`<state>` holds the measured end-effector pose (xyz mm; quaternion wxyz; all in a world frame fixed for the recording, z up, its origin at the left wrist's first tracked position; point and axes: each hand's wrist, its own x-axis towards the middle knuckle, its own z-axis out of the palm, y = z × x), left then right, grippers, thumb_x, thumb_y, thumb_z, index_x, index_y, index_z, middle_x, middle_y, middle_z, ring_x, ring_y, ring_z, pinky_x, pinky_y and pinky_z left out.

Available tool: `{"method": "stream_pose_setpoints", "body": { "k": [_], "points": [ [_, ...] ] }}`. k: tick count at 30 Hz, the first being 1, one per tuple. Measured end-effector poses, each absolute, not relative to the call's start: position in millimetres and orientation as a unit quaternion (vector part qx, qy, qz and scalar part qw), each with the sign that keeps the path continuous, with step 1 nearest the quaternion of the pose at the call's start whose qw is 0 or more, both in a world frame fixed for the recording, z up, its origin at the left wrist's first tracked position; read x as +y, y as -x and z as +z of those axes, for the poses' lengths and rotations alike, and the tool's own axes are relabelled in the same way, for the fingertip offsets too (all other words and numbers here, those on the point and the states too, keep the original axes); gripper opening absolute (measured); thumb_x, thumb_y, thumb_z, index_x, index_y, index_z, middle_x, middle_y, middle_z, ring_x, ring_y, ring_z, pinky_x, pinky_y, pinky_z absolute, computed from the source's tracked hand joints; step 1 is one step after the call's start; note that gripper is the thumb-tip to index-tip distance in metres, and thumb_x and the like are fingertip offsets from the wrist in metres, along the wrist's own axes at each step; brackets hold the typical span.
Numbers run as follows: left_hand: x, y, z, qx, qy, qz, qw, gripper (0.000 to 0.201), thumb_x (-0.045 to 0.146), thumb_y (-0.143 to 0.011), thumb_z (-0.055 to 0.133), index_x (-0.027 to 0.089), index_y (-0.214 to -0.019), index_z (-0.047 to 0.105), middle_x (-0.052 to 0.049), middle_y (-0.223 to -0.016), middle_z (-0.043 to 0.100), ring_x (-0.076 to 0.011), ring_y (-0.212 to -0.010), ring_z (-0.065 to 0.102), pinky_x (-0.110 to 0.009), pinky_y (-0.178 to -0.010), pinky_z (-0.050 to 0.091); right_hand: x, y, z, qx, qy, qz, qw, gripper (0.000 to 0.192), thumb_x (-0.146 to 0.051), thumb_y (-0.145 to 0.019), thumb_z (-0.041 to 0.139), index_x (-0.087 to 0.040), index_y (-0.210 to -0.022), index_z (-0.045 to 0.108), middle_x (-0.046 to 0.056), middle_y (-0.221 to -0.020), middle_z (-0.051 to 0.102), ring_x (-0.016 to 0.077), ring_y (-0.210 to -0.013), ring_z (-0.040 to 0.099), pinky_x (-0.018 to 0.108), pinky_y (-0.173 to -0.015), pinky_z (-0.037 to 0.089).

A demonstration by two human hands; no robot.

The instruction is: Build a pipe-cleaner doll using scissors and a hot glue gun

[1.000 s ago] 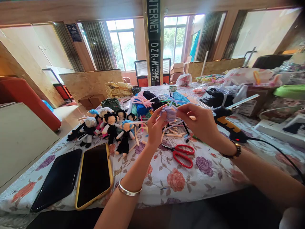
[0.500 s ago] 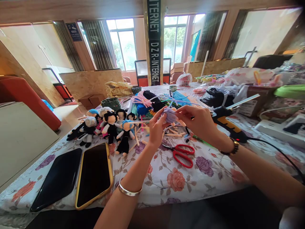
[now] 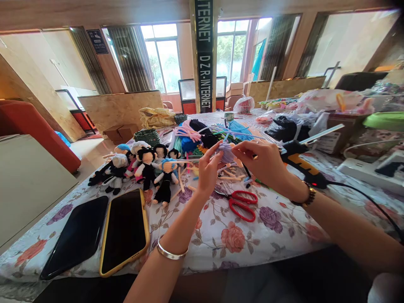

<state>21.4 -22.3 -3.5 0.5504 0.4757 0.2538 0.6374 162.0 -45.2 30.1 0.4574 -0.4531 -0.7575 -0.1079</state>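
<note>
Above the middle of the table, my left hand [image 3: 208,167] is closed around a small lavender fuzzy doll piece [image 3: 226,152], which looks made of pipe cleaners. My right hand [image 3: 263,162] pinches at the right side of the same piece, thumb and fingertips together. Peach parts show beside the lavender. Just below the hands lie red-handled scissors [image 3: 242,203] on the flowered cloth. Several finished pipe-cleaner dolls [image 3: 147,166] in black, white and blue sit to the left. A black and yellow hot glue gun [image 3: 299,162] rests right of my right hand.
Two phones, one black [image 3: 77,235] and one in a yellow case [image 3: 126,231], lie at front left. Behind my hands are bundles of coloured pipe cleaners [image 3: 189,134] and a dark woven basket [image 3: 147,137]. A power strip [image 3: 362,172], bags and a cardboard box [image 3: 330,132] stand at right.
The lavender piece has turned slightly between my fingers. My right hand has shifted a little; both hands keep their hold.
</note>
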Motion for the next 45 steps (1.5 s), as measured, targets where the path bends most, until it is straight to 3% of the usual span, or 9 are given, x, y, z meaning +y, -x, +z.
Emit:
{"method": "stream_pose_setpoints", "body": {
  "k": [14, 34, 39, 45],
  "points": [
    [-20, -22, -8, 0.242, -0.498, 0.654, 0.516, 0.035, 0.031, -0.067, 0.072, 0.022, -0.101, 0.071, -0.003, -0.097, 0.069, -0.0151, -0.084, 0.063, -0.027, -0.076, 0.052, -47, -161, 32, -0.774, 0.450, -0.048, 0.443, 0.018, -0.032, -0.084, 0.057, -0.020, -0.075, 0.068, -0.002, -0.054, 0.059, 0.0082, -0.048, 0.047, 0.022, -0.052, 0.036],
    [-22, -21, 0, 0.226, -0.416, 0.652, 0.592, 0.029, 0.024, -0.059, 0.073, 0.019, -0.088, 0.072, -0.003, -0.089, 0.070, -0.0129, -0.075, 0.063, -0.026, -0.070, 0.051, -46, -168, 37, -0.770, 0.441, 0.048, 0.459, 0.017, -0.035, -0.080, 0.063, -0.020, -0.079, 0.072, 0.003, -0.075, 0.071, 0.0117, -0.057, 0.059, 0.025, -0.055, 0.045],
    [-19, -17, 1, 0.202, -0.404, 0.633, 0.629, 0.029, 0.022, -0.062, 0.071, 0.019, -0.091, 0.071, -0.003, -0.089, 0.071, -0.0140, -0.076, 0.064, -0.029, -0.073, 0.053, -45, -172, 39, -0.758, 0.457, 0.062, 0.461, 0.016, -0.036, -0.076, 0.066, -0.021, -0.074, 0.072, 0.002, -0.069, 0.068, 0.0110, -0.053, 0.055, 0.027, -0.054, 0.044],
    [-19, -15, 2, 0.182, -0.394, 0.618, 0.656, 0.028, 0.018, -0.063, 0.068, 0.017, -0.091, 0.070, -0.004, -0.087, 0.072, -0.0136, -0.073, 0.065, -0.028, -0.072, 0.053, -45, -175, 42, -0.754, 0.457, 0.108, 0.460, 0.029, -0.046, -0.072, 0.068, -0.018, -0.072, 0.071, 0.003, -0.067, 0.064, 0.0112, -0.056, 0.053, 0.026, -0.053, 0.043]
  ]
}}
